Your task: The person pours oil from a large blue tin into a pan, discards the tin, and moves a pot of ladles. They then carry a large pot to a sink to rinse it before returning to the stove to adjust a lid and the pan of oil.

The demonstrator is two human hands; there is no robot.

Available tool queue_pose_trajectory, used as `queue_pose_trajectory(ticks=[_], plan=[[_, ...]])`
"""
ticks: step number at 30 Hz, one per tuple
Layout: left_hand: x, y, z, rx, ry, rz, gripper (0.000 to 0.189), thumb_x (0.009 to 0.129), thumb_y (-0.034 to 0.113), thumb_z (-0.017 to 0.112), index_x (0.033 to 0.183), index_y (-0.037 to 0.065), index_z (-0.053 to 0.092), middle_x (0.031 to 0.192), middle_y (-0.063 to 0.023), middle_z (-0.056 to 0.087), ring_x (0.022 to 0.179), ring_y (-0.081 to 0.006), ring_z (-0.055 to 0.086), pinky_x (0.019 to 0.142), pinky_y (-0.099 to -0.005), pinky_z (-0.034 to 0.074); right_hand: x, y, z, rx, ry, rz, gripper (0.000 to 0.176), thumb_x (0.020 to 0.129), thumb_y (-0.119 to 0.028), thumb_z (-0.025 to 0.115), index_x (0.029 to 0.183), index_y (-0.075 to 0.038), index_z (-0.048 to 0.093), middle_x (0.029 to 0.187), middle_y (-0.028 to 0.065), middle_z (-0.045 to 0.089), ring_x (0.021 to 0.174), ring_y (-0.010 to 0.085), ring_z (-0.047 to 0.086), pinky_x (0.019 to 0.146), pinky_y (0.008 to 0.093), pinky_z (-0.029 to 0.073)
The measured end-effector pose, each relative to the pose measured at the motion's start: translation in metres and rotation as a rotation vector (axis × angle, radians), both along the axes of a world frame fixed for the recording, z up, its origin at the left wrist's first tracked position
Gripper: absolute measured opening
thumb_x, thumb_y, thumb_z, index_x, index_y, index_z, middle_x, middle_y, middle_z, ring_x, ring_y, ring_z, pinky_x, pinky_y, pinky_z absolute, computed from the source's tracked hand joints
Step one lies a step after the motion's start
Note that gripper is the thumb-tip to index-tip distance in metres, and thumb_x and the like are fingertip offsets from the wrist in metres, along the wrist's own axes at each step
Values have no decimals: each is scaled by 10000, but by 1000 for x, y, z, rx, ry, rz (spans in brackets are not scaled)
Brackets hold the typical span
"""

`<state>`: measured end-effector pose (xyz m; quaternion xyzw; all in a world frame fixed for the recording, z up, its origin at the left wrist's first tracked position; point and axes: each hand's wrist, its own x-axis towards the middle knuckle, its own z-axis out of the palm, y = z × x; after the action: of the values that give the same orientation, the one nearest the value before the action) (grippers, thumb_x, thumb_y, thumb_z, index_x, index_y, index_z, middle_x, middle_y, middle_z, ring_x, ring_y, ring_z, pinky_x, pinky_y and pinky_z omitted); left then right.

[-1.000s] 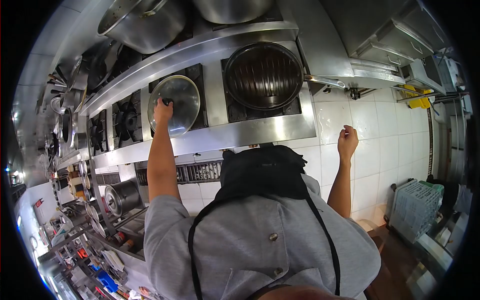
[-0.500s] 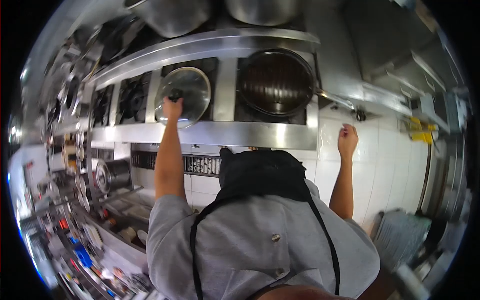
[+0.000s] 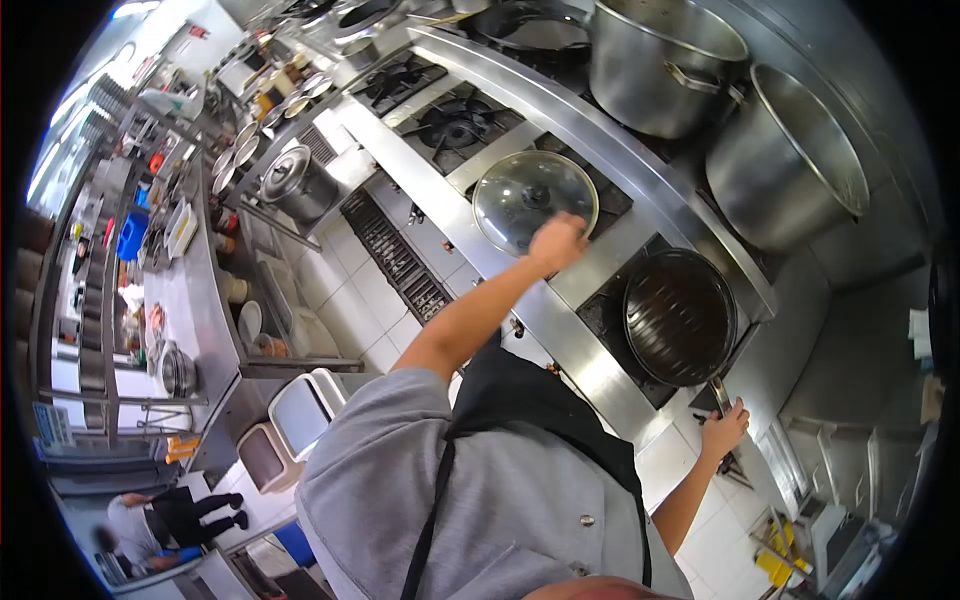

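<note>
My left hand [image 3: 560,243] hovers over the right edge of a glass lid [image 3: 510,222], away from its black knob [image 3: 536,196]. Its fingers are curled, with nothing visible in them. The lid lies on the stove, and whatever is beneath it is hard to make out. To the right, a dark frying pan [image 3: 680,318] sits on a burner with a brown, shiny inside. My right hand [image 3: 726,432] is closed around the end of the pan's handle [image 3: 721,393].
Behind the burners stand two tall steel pots [image 3: 668,75] [image 3: 785,165]. A bare burner [image 3: 458,130] is left of the lid. A lidded pot [image 3: 298,183] stands farther left, near a steel counter [image 3: 205,330]. Another person [image 3: 165,525] is at the lower left.
My left hand has come off the lid's knob and moved right. My right hand, apart from the pan before, now grips its handle. My view has turned, showing more of the kitchen.
</note>
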<state>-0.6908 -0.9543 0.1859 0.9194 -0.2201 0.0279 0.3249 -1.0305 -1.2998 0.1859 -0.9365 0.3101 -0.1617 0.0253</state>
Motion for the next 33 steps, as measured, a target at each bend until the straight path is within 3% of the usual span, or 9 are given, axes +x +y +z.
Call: queue_pose_trajectory(ticks=[3, 5, 6, 13, 17, 19, 23, 26, 33], plan=[[-24, -46, 16, -81, 96, -197, 234, 761, 231, 638, 910, 51, 633, 895, -156, 596, 830, -322, 597, 753, -417, 479, 12, -16, -3, -20, 32, -83, 345, 662, -101, 654, 992, -72, 558, 1004, 133, 519, 956, 341, 526, 795, 467, 419], [-26, -82, 2, -128, 163, -219, 238, 757, 239, 643, 904, 51, 639, 881, -162, 603, 819, -322, 600, 742, -416, 481, 15, -31, -4, 178, 217, 46, 238, 663, -95, 647, 880, -79, 552, 897, 135, 559, 859, 356, 564, 717, 459, 452], [-28, -93, -6, -153, 229, -221, 243, 752, 246, 649, 897, 51, 644, 866, -167, 610, 808, -321, 604, 732, -416, 484, 15, -34, -6, 139, 156, 95, 196, 661, -104, 647, 821, -75, 538, 807, 135, 574, 788, 364, 578, 659, 455, 468], [-23, -121, -19, -148, 250, -29, 207, 712, 155, 643, 898, 65, 633, 828, -184, 646, 830, -354, 618, 755, -419, 493, 24, -52, -13, 262, 314, 95, 211, 669, -176, 649, 826, -76, 551, 780, 142, 613, 765, 360, 587, 661, 464, 468], [-18, -119, -23, -174, 268, -72, 158, 718, 135, 647, 832, 25, 659, 768, -162, 659, 750, -310, 647, 713, -378, 509, 26, -52, -13, 196, 333, 153, 243, 688, -245, 640, 861, -85, 584, 753, 153, 620, 755, 365, 594, 658, 467, 476], [-14, -120, -26, -154, 219, -88, 153, 705, 135, 686, 822, 38, 669, 765, -132, 669, 717, -231, 658, 677, -325, 505, 31, -49, -6, 252, 369, 118, 237, 695, -259, 649, 857, -94, 595, 755, 165, 622, 751, 369, 602, 664, 458, 481], [-6, -119, -36, -179, 283, -114, 157, 697, 144, 676, 817, 43, 671, 749, -137, 664, 728, -275, 654, 666, -356, 506, 36, -47, -4, 287, 391, 83, 230, 703, -265, 654, 856, -101, 604, 756, 174, 624, 746, 371, 609, 666, 458, 484], [-12, -120, -12, -136, 407, -86, 175, 735, 142, 678, 864, 25, 669, 725, -99, 655, 681, -180, 626, 659, -301, 478, 39, -44, -2, 279, 402, 51, 224, 701, -242, 655, 875, -107, 614, 748, 177, 624, 746, 360, 614, 670, 464, 487], [-13, -118, -16, -173, 444, -76, 194, 746, 158, 680, 888, 27, 668, 740, -95, 650, 691, -176, 615, 668, -296, 471, 39, -44, -4, 281, 413, 41, 222, 705, -244, 650, 886, -117, 624, 759, 179, 624, 758, 357, 617, 681, 452, 491]])
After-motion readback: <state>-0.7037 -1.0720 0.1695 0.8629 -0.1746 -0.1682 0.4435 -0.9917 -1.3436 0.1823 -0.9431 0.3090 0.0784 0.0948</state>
